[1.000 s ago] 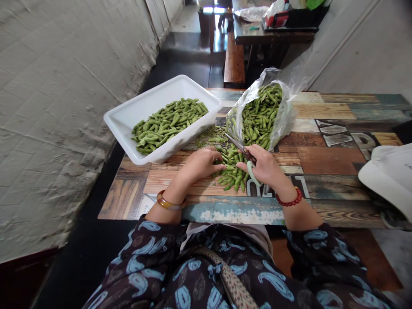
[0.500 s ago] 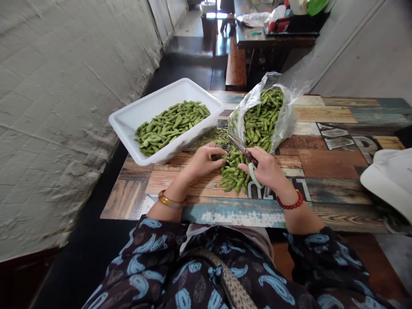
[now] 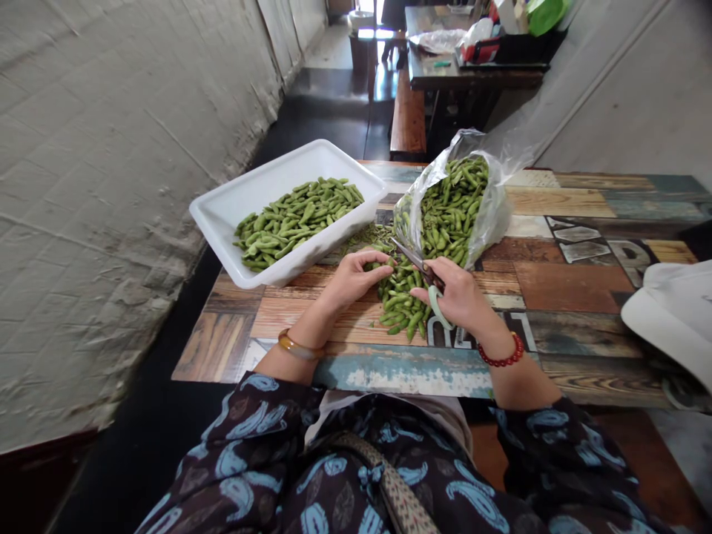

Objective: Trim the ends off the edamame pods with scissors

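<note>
In the head view, my right hand [image 3: 457, 293] is wrapped round the light green handles of a pair of scissors [image 3: 410, 256], whose blades point up and left. Thumb and fingers of my left hand [image 3: 359, 276] are pinched on an edamame pod [image 3: 392, 262], mostly hidden at the fingertips and close to the blades. Beneath both hands lies a loose pile of edamame pods [image 3: 401, 305] on the tabletop. Behind them a clear plastic bag [image 3: 494, 215] lies with its mouth towards me, full of pods. To the left stands a white plastic tub [image 3: 222, 204] holding many pods.
Small green trimmings [image 3: 370, 239] lie between tub and bag on the patchwork wooden table [image 3: 567, 285]. A white cap [image 3: 667, 304] rests at the right edge. Beyond are a wooden bench [image 3: 409, 115] and another table [image 3: 431, 74]; a pale wall [image 3: 127, 148] runs along the left.
My left fingertips have risen slightly from the pile, bringing a bit of green into view between them. The scissors have shifted only a little, and the whole view has tilted slightly.
</note>
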Demonstrator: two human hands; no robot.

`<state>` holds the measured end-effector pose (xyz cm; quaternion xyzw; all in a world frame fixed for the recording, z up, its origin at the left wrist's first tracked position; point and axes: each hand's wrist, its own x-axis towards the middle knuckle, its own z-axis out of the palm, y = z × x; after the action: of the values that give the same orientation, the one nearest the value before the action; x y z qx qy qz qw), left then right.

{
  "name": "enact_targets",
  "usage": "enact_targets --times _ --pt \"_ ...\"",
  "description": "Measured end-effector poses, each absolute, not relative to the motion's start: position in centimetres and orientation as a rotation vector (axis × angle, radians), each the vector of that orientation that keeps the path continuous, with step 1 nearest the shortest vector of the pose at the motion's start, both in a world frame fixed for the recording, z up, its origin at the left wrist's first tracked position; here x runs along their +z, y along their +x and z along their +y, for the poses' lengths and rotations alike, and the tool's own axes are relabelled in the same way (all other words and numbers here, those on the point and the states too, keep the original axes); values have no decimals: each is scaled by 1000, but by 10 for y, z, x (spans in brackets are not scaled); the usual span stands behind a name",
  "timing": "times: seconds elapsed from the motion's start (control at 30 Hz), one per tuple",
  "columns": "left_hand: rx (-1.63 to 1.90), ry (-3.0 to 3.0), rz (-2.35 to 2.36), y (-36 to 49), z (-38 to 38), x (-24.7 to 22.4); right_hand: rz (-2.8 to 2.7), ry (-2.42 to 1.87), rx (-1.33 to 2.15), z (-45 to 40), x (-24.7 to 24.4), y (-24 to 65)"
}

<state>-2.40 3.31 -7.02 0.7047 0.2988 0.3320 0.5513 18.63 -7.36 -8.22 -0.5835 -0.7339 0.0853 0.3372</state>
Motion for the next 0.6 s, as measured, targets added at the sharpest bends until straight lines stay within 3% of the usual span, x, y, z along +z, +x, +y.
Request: enact_targets --times 0.6 --pt "675 1547 623 -26 26 -64 -2099 -1578 310 -79 -68 185"
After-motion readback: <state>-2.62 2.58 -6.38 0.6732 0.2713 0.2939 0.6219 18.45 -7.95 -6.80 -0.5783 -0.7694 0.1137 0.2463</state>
